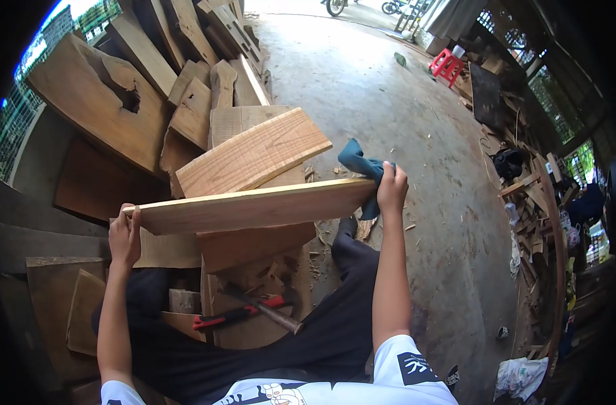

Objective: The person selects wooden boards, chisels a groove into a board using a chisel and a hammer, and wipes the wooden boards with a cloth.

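Note:
Between my two hands a long wooden board (267, 208) is held up, tipped on its long edge with a broad face toward me. My left hand (124, 235) grips its left end, thumb and fingers around the edge. At the other end my right hand (392, 187) is closed on a blue-green cloth (362, 162) and the board's corner. Just beyond lies another plank (254, 152) with visible grain. Below the held board is a reddish-brown wood block (257, 246). A red-and-black handled tool (244, 312) and a hammer (271, 314) lie crossed between my legs.
Several large slabs (99, 101) lean in a stack at the left and far left. Wood chips (315, 253) are scattered on the concrete floor (416, 128). A red stool (447, 65) stands at the far right, with a scrap wood pile (541, 223) along the right side.

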A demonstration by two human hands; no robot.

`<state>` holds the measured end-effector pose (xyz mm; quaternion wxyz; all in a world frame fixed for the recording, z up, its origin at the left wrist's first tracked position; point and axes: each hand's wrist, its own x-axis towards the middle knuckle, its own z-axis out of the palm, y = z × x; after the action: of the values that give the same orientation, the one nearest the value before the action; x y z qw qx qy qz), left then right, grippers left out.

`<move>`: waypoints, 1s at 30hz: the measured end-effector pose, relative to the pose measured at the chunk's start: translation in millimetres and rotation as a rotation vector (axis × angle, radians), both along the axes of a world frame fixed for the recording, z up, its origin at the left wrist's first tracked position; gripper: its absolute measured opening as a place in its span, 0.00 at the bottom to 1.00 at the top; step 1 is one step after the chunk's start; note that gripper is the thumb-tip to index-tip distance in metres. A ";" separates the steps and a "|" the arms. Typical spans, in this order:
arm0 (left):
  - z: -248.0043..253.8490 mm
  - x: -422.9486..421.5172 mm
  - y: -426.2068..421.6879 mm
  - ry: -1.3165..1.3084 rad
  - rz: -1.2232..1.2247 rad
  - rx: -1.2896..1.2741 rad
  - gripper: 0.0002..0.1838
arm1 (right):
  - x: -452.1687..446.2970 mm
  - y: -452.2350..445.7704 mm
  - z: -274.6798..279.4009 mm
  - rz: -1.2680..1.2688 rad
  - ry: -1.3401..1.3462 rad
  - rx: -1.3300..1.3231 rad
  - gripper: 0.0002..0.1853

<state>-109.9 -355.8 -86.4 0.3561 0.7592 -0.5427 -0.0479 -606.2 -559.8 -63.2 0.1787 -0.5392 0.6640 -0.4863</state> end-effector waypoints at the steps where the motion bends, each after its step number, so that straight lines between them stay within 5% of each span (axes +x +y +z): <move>1: -5.7 3.0 -0.8 -0.116 -0.002 -0.112 0.29 | 1.3 -5.6 -4.3 -0.014 0.023 -0.032 0.22; 3: -16.6 9.7 -2.6 -0.234 0.000 -0.220 0.29 | 5.8 -15.5 -8.5 -0.061 0.066 -0.046 0.22; 5: -23.8 18.1 -7.4 -0.063 -0.129 -0.280 0.29 | 16.2 -21.8 -10.7 -0.149 0.129 -0.085 0.22; 10: -47.7 8.8 -7.9 0.092 0.090 -0.360 0.29 | 30.1 -44.8 -22.9 -0.186 0.224 -0.048 0.21; 17: -112.6 36.3 -25.3 0.306 0.363 0.122 0.41 | 75.6 -69.1 -86.2 -0.120 0.329 0.198 0.20; 20: -126.4 41.6 -36.6 0.401 0.454 0.285 0.45 | 80.9 -71.5 -130.2 -0.105 0.528 -0.301 0.13; 24: -116.3 35.4 -38.0 0.318 0.387 0.413 0.45 | 99.2 -22.8 -118.2 0.181 0.543 -0.248 0.10; 30: -119.1 27.2 -40.0 0.188 0.384 0.279 0.42 | 201.6 94.4 -130.7 0.359 0.563 0.028 0.25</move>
<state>-82.6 -395.8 -205.5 0.2994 0.8823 -0.3412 -0.1242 -404.6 -465.3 -193.9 0.0784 -0.7581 0.5883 -0.2702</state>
